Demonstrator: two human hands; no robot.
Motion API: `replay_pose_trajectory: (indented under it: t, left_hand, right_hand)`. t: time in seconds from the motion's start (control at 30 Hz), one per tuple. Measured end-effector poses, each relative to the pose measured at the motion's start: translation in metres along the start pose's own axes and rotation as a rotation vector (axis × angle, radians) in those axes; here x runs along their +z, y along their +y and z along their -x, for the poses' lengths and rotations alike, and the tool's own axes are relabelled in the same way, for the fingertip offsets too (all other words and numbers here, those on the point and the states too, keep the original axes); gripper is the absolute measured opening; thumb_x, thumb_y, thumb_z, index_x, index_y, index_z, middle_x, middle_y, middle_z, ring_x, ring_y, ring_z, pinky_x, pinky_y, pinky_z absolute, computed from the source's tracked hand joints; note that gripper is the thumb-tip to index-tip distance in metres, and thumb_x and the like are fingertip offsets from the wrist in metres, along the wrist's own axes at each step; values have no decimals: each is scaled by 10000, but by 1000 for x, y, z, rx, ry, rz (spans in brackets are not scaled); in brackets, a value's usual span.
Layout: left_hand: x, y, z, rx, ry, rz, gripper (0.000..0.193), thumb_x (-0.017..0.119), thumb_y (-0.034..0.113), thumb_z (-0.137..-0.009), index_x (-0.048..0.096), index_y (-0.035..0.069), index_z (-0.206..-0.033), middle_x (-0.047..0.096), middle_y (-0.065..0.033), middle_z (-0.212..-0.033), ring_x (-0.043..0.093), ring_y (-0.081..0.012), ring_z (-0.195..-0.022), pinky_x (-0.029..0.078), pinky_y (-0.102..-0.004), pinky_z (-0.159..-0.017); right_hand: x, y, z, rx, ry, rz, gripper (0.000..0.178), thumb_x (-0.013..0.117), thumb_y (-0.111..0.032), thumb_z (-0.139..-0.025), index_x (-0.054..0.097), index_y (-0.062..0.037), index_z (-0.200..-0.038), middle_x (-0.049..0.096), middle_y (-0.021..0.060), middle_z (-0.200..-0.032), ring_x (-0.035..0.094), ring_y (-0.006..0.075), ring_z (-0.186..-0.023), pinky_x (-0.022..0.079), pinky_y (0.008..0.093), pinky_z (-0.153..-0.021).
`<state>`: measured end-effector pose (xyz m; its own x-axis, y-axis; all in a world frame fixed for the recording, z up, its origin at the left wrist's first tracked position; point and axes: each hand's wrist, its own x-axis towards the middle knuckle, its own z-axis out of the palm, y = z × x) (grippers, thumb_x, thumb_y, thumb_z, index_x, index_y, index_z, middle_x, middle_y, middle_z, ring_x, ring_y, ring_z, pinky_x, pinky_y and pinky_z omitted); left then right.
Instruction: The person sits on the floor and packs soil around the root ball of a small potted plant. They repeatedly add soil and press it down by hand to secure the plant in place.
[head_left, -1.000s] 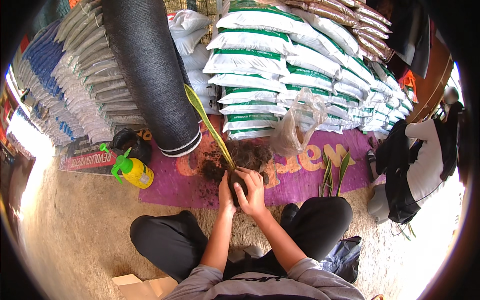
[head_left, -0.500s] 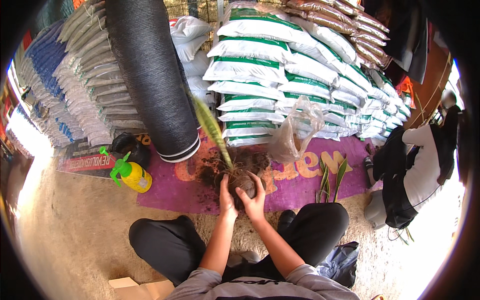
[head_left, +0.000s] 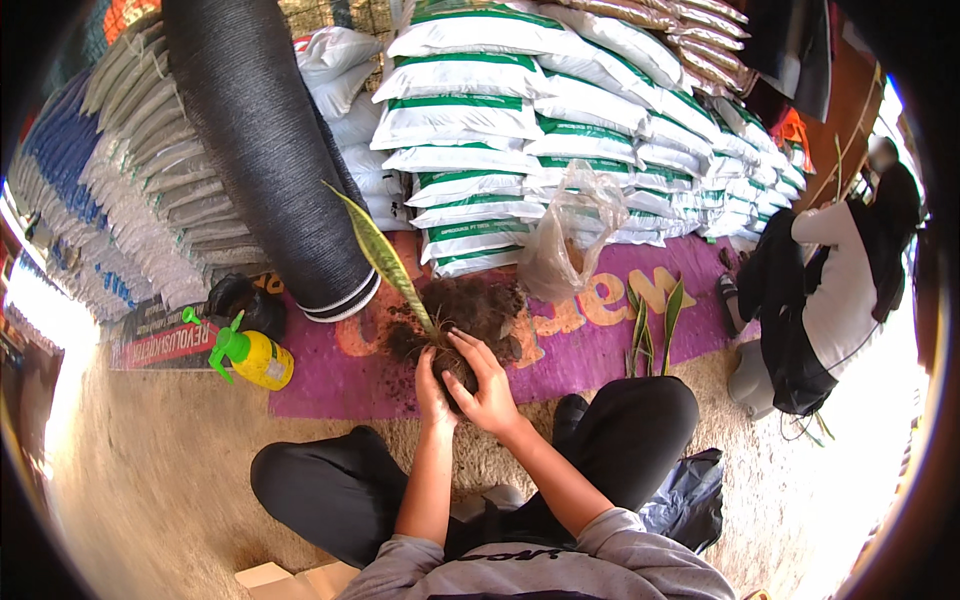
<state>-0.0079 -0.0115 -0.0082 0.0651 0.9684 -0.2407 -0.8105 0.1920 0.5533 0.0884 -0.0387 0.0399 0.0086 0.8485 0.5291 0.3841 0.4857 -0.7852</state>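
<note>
Cupping round dark-brown soil-and-root ball [head_left: 460, 368] btwn bare L hand [head_left: 434, 394] & bare R hand [head_left: 488, 393], w/ fingers curved close round its sides. Has long yellow-edged green leaf [head_left: 385, 250] slanting away past fingertips, to the L (wispy roots [head_left: 437, 342] at base). Also has loose dark soil [head_left: 473, 300] just beyond fingers, on flat purple printed sheet [head_left: 330, 388].

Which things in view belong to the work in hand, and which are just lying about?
Part of the work:
root ball, held between left hand and right hand
green leaf rising from it
loose dark soil beyond the hands

Seemingly just lying about:
yellow and green sprayer
clear plastic bag
black roll
stacked sacks
</note>
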Motion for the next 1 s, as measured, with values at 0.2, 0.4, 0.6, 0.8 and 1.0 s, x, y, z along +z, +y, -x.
replay_pose_trajectory:
  t: [0.2, 0.4, 0.6, 0.8, 1.0]
  left_hand:
    - [17, 6, 6, 211, 7, -388, 446, 387, 345, -962, 458, 30, -1270, 525, -99, -1210, 510, -213, -1109, 404, -354, -946]
    - [10, -1, -6, 179, -8, -265, 370, 471, 305, -917, 544, 16, -1136, 588, -94, -1079, 567, -183, -947, 449, -311, -851]
    - [-5, 14, 2, -28, 29, -81, 423, 460, 408, -888, 559, 34, -1061, 607, -95, -991, 586, -212, -919, 468, -342, -821]
    - [-39, 12, -7, -25, 102, -21, 365, 490, 374, -878, 576, 41, -999, 623, -88, -949, 602, -210, -855, 484, -352, -777]
    - [-55, 28, -15, 12, 268, -122, 464, 471, 453, -870, 573, 66, -1106, 617, -87, -1049, 595, -237, -946, 480, -371, -832]
  right_hand:
    - [-2, 14, 3, 407, 218, -438, 437, 623, -120, -824, 507, 8, -1225, 565, 151, -1175, 542, 212, -1077, 416, 337, -936]
    - [7, 4, 10, 147, 154, -149, 446, 550, -214, -860, 469, -3, -1245, 478, 189, -1266, 425, 339, -1215, 253, 453, -1053]
    - [17, 2, 17, 89, -101, 169, 606, 484, -339, -894, 304, -21, -1377, 313, 171, -1418, 290, 350, -1308, 125, 553, -1071]
    - [29, 9, 24, 135, -148, -27, 579, 482, -328, -902, 337, 4, -1353, 362, 196, -1377, 337, 366, -1276, 219, 481, -1067]
    - [51, 51, 30, 316, -9, -352, 490, 482, -254, -928, 389, 24, -1320, 401, 210, -1338, 373, 326, -1267, 283, 376, -1048]
